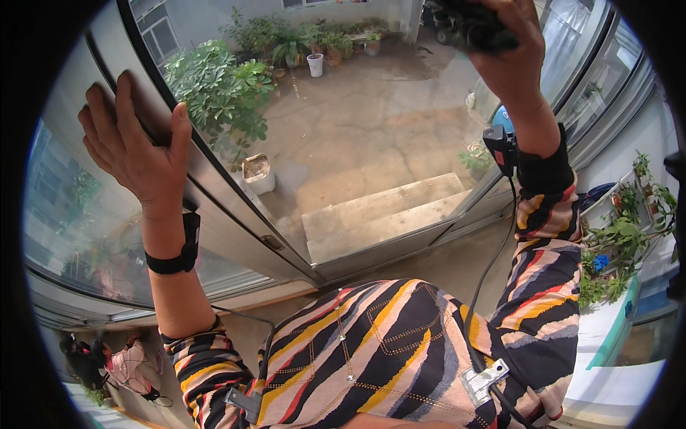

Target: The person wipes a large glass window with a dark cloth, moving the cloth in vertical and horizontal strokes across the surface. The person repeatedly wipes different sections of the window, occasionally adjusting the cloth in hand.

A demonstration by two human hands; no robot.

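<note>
My left hand (pixel 140 142) lies with fingers spread against the metal door frame (pixel 230 206), beside a glass pane (pixel 59 177) on the left. Raised to the top right, my right hand (pixel 509 59) grips a dark, fuzzy cloth or pad (pixel 471 27), partly cut off by the picture's edge. What the cloth touches is hard to tell. A recessed latch (pixel 272 243) sits low in the door frame. Black wrist straps are on both arms, and a small black device (pixel 499 147) is at my right wrist.
Concrete steps (pixel 383 214) lie beyond the door's bottom rail (pixel 386 257). Outside are a leafy shrub (pixel 217 86), a white pot (pixel 315 65) and a planter (pixel 258 174). Potted plants (pixel 621 236) stand at right. Cables (pixel 501 252) run along my arms. People (pixel 128 364) sit at lower left.
</note>
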